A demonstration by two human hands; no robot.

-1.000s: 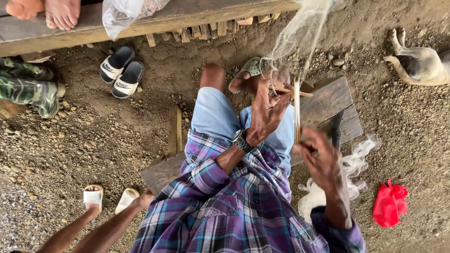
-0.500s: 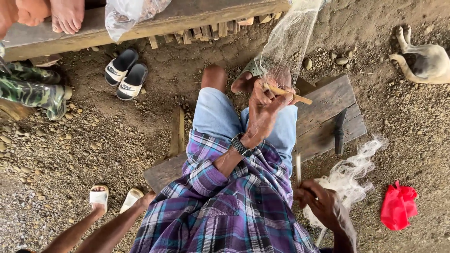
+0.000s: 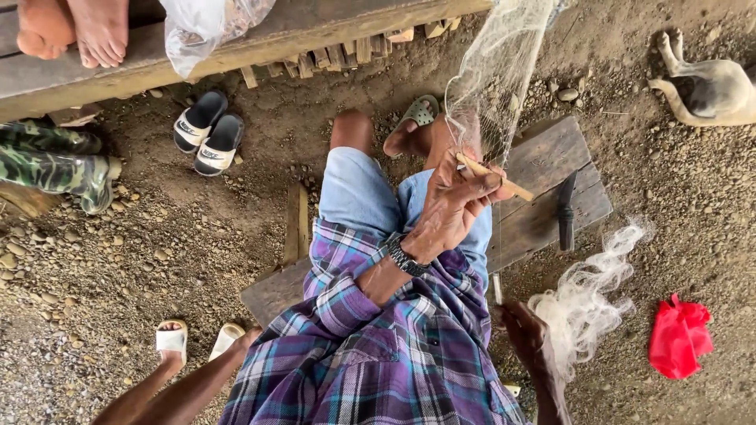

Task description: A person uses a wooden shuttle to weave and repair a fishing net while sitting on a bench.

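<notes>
I sit on a low wooden bench (image 3: 543, 169) in a purple plaid shirt and denim shorts. My left hand (image 3: 453, 208), with a wristwatch, pinches a short wooden stick (image 3: 494, 177) against the lower edge of a fine fishing net (image 3: 504, 71) that hangs from above. My right hand (image 3: 526, 334) is low at my right side, closed on a thin pale netting needle (image 3: 496, 287) that points up. A loose heap of white net (image 3: 583, 303) lies just beside that hand.
A dark-handled knife (image 3: 565, 211) lies on the bench. A red bag (image 3: 679, 337) and a lying dog (image 3: 709, 86) are on the right. Black slides (image 3: 209, 132), camouflage boots (image 3: 55, 161), bare feet on a plank (image 3: 75, 27) and another person's sandalled legs (image 3: 185, 370) are on the left.
My right hand has pulled the needle down and back from the net to my right side. My left hand stays at the net and the stick has turned from upright to slanted.
</notes>
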